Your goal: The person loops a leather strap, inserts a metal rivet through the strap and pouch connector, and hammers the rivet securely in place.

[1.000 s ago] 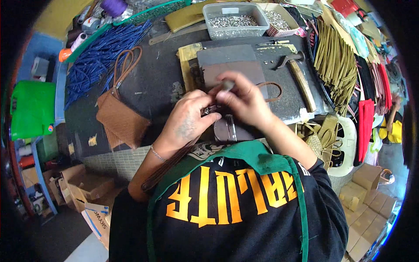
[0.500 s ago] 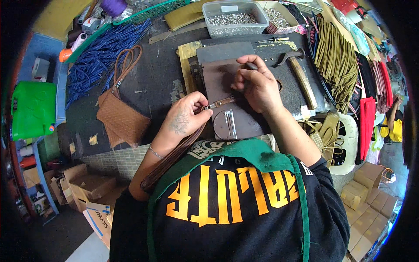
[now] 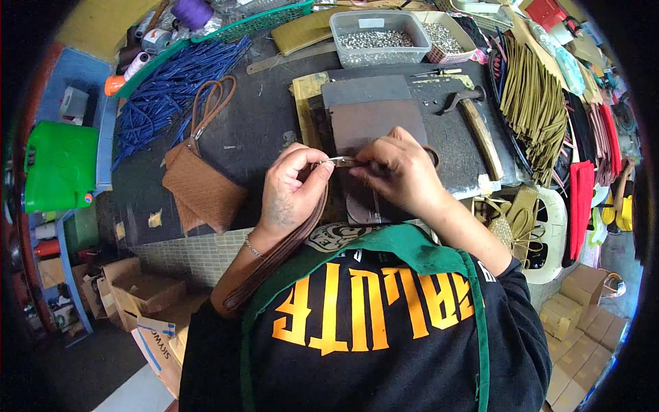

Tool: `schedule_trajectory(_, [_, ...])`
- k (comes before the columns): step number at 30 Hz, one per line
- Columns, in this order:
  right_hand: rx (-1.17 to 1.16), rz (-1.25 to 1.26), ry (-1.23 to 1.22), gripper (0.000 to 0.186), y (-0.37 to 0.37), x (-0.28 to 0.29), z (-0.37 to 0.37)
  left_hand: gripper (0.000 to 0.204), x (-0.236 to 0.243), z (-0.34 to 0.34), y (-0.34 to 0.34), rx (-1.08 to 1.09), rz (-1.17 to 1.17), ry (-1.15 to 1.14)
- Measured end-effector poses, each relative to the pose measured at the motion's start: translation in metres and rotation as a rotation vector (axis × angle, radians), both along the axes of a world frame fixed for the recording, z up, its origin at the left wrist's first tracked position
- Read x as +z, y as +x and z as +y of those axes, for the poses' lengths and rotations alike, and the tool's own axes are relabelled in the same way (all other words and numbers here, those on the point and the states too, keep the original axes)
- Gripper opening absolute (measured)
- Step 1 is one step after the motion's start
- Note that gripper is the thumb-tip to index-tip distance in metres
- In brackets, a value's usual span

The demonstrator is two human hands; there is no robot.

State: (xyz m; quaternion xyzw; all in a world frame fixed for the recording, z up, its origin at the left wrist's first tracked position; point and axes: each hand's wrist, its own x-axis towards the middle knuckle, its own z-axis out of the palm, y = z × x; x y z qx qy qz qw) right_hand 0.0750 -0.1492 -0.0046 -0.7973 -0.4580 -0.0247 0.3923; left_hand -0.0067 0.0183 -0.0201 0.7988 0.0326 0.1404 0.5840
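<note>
My left hand (image 3: 292, 189) is closed in a pinch at the end of a dark brown leather strap (image 3: 292, 240), which trails down along my left forearm. A shiny metal clasp (image 3: 338, 161) spans the small gap between my two hands. My right hand (image 3: 398, 168) is closed too, its fingertips pinching the clasp's right end; a small brown leather tab there is mostly covered. Beneath my hands lies a dark brown leather piece (image 3: 374, 123), topped by a grey strip (image 3: 364, 89). The lower part of that piece is partly hidden by my right hand.
A hammer (image 3: 480, 130) lies to the right, near a thin awl-like tool (image 3: 436, 72). On the left are a brown woven pouch (image 3: 206, 185) and blue strips (image 3: 171, 96). A clear bin of metal bits (image 3: 381, 44) stands behind; olive strips (image 3: 535, 103) hang at right.
My right hand has come down and left from above the leather piece to pinch the clasp. The dark thing between its fingers no longer shows. The whole view has shifted slightly.
</note>
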Motion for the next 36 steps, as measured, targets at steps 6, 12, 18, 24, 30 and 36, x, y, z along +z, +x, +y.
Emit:
schedule_trajectory(6, [-0.1, -0.04, 0.05, 0.018, -0.015, 0.0, 0.002, 0.002, -0.008, -0.004, -0.004, 0.011, -0.045, -0.067])
schedule_trajectory(12, [-0.105, -0.293, 0.095, 0.019, -0.016, -0.003, 0.008, 0.005, -0.015, -0.017, -0.008, 0.105, -0.04, -0.478])
schedule_trajectory(18, [-0.016, -0.465, 0.01, 0.023, 0.002, 0.003, 0.002, 0.008, -0.002, -0.004, -0.004, -0.049, 0.05, -0.364])
schedule_trajectory(24, [-0.297, -0.504, 0.045, 0.034, 0.025, 0.017, -0.004, 0.011, -0.014, 0.034, -0.002, 0.22, 0.034, -0.514])
schedule_trajectory(30, [-0.347, -0.221, -0.192, 0.016, 0.026, -0.02, -0.021, 0.015, -0.023, 0.081, 0.032, 0.158, 0.06, -0.856])
schedule_trajectory(36, [-0.378, -0.245, -0.192, 0.014, 0.016, -0.027, -0.012, 0.018, -0.038, 0.093, 0.041, -0.438, 0.078, -1.428])
